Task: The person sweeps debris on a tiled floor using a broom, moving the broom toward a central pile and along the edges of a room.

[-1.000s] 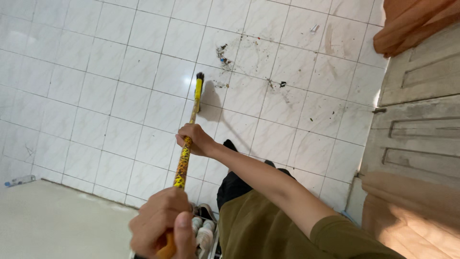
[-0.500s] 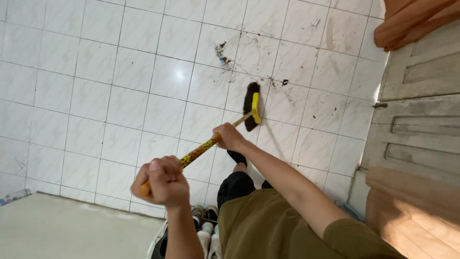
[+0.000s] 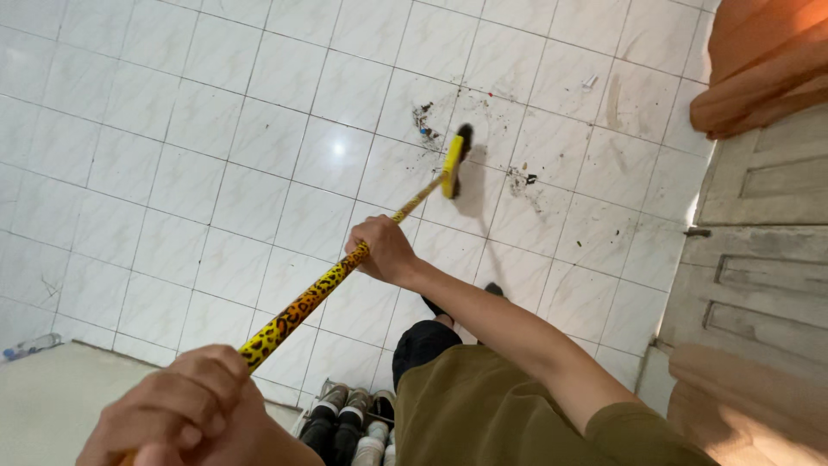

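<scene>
Two hands grip one broom: the left hand is clenched around the top end of its yellow, leopard-spotted handle, close to the camera, and the right hand is wrapped around the handle farther down. Its yellow head with dark bristles rests on the white tiled floor, just beside a scatter of dirt and scraps. Several shoes sit by the person's legs, and a pale wooden door stands to the right.

Bright daylight, glare spot on tiles
</scene>
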